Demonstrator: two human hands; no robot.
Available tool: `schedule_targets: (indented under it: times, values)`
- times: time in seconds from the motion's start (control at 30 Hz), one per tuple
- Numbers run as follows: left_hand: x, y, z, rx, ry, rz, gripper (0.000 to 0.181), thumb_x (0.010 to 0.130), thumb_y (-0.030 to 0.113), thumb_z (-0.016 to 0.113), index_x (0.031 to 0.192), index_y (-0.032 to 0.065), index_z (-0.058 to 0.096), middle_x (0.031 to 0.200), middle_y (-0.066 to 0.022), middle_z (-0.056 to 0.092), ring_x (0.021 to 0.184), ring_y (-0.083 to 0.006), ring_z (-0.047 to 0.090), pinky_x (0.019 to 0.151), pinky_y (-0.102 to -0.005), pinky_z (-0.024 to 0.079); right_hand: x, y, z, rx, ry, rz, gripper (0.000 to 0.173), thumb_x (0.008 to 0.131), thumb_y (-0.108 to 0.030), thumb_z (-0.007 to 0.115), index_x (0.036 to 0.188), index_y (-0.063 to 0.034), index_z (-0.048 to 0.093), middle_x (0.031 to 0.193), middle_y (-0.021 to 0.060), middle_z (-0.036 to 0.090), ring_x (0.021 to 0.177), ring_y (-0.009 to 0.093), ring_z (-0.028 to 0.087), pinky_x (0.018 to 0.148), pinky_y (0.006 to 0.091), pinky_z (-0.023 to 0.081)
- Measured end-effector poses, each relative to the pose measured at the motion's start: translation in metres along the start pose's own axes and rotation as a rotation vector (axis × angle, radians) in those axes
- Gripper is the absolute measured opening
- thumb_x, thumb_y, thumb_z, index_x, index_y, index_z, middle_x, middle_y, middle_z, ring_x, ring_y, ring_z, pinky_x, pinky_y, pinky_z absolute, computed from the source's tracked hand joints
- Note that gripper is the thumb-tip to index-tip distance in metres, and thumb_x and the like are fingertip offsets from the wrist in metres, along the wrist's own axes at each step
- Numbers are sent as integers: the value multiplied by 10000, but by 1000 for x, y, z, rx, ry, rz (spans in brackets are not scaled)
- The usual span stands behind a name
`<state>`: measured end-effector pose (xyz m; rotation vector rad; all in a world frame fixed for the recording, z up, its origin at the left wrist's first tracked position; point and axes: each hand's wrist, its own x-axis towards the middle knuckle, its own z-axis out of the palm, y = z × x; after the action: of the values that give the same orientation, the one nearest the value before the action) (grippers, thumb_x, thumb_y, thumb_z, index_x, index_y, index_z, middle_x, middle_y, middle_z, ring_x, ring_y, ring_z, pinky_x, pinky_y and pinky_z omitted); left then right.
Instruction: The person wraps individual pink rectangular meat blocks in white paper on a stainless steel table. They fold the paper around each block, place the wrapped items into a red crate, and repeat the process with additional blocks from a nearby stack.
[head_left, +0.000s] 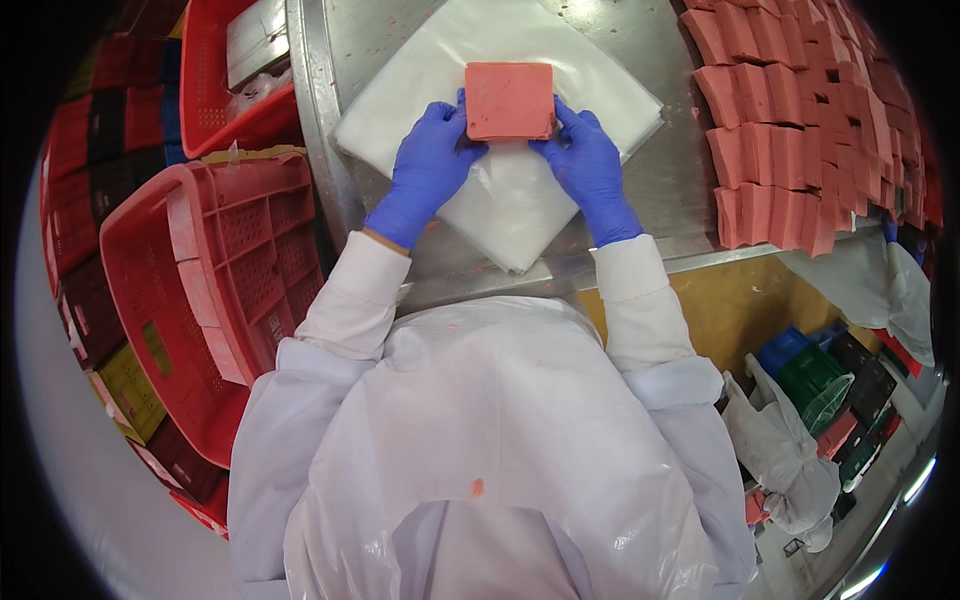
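Between my two blue-gloved hands is a squarish pink block (510, 101), its flat face towards the camera. My left hand (437, 157) grips its left edge, with the thumb near the lower corner. On the opposite edge, the fingers and thumb of my right hand (581, 157) hold the block. Beneath lies a stack of clear plastic sheets or bags (517, 217), turned cornerwise on a metal table (660, 202). Whether the block touches the stack, I cannot tell. The fingertips behind the block are hidden.
Rows of similar pink blocks (772, 142) are piled at the table's right. Red plastic crates (255, 247) stand at the left, one holding pale blocks (201, 289). A metal box (257, 37) sits in the upper red crate. At the lower right are a person in white (784, 450) and coloured crates (814, 375).
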<state>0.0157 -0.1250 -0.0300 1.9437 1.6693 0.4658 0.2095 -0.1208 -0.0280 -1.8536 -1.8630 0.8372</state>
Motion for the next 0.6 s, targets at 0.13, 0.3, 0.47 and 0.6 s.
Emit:
schedule_targets:
  times: [0.13, 0.3, 0.47, 0.6]
  values:
    - [6, 0, -3, 35, -105, -86, 490, 715, 197, 647, 1180, 144, 502, 990, -100, 510, 841, -238, 558, 761, -331, 455, 5, 4, -1, 32, 0, 5, 477, 717, -221, 674, 1164, -176, 516, 830, 60, 531, 715, 210, 561, 672, 332, 466]
    - [29, -36, -56, -346, -92, -219, 566, 715, 261, 659, 1236, 155, 465, 1180, -125, 470, 916, -240, 551, 806, -342, 447, -15, 10, -31, -10, -106, -404, 261, 742, -191, 637, 993, -136, 596, 768, 40, 531, 665, 166, 535, 658, 303, 446]
    - [51, 11, -71, -156, -100, 276, 411, 762, 292, 619, 1144, 152, 560, 1054, -62, 583, 888, -196, 572, 844, -293, 412, 65, 46, -16, 213, 60, -368, 92, 796, -139, 559, 842, -89, 621, 744, 15, 576, 703, 123, 531, 649, 258, 440]
    - [90, -4, -45, -354, -263, -19, 279, 790, 329, 585, 982, 135, 643, 851, -56, 644, 818, -195, 593, 801, -289, 430, 93, -20, -44, 397, 20, -158, 259, 806, -225, 600, 988, -40, 614, 844, 30, 600, 823, 154, 555, 755, 262, 441]
